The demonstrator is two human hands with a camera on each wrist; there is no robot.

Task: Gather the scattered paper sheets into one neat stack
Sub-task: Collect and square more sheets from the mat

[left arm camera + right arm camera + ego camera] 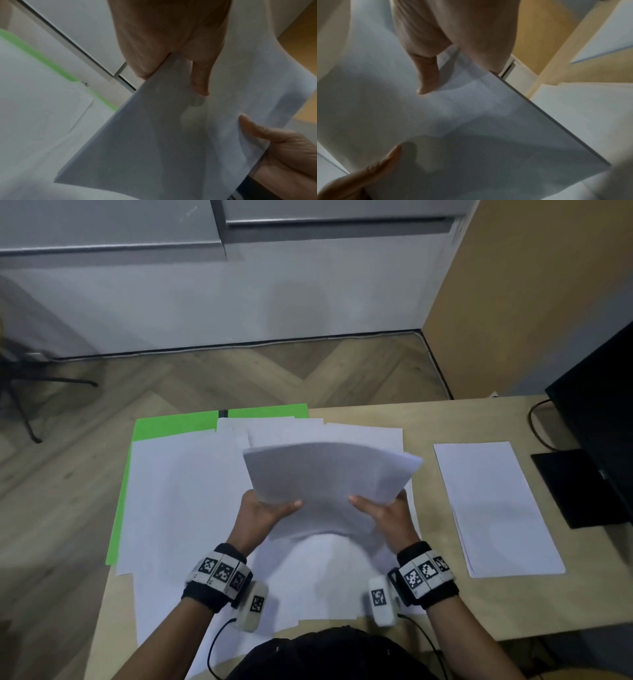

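Note:
A bundle of white paper sheets is lifted above the desk, bowed upward in the middle. My left hand grips its left edge, thumb on top, and my right hand grips its right edge the same way. The left wrist view shows the bundle pinched by my left hand, and the right wrist view shows the bundle in my right hand. More loose white sheets lie spread on the desk under and left of the bundle. A separate neat pile of sheets lies to the right.
A green folder lies under the loose sheets at the desk's far left. A black monitor with its base and cable stands at the right edge. The desk's left edge drops to wooden floor; a chair leg is far left.

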